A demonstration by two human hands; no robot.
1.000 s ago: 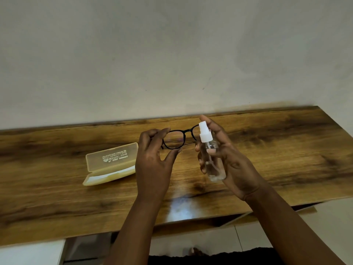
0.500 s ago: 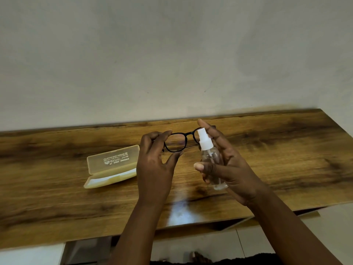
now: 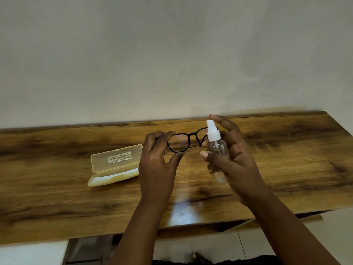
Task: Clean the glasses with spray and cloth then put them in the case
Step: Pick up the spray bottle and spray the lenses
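**A:** Case first, sitting at about 9 o'clock from the hands, lid flipped up, open on the wooden table. There's print on the lid, but it's upside down from here and I can't honestly read it. Something pale lies in the tray, maybe the cloth, can't tell.

**B:** And the hands?

**A:** Left hand pinches the black glasses by one end of the frame, fingertips on top, thumb under, held up off the table. At 3 o'clock from that, the right hand is wrapped round the clear spray bottle, white nozzle up, just beside the far lens. No label on the bottle that I can see.

**B:** Anything different from a second ago?

**A:** Yeah. The thumb now crosses the front of the bottle, and the index finger is arched right at the nozzle top rather than stretched past it. Glasses barely budged. Looks to me like the spray step is lined up, wiping and casing not yet done.
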